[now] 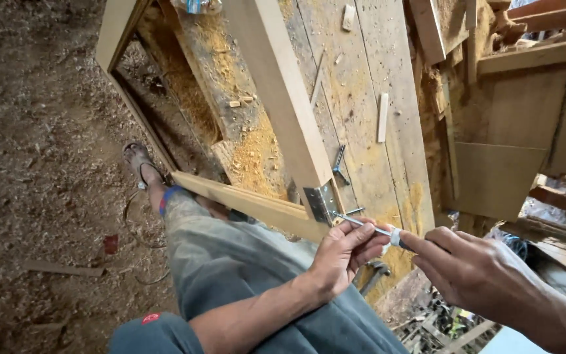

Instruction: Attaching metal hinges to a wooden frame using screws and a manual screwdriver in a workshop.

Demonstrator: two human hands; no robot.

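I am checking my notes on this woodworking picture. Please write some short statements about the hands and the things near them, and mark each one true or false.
1. Both hands hold a thin screwdriver. True.
2. The tool tip points at a metal hinge on the wooden frame. True.
3. The left hand grips a hammer. False: it steadies the screwdriver shaft.
4. The workbench is spotless. False: sawdust and wood scraps lie on it.
5. The right hand rests flat on the bench. False: its fingers pinch the handle.

The left grip [345, 252] and right grip [466, 265] meet on a screwdriver [369, 227] — its tip just left of them at a hinge [321, 203] on the frame [276, 92]. Beyond lies the tabletop [368, 78] — a hammer [373, 274] just below the grips.
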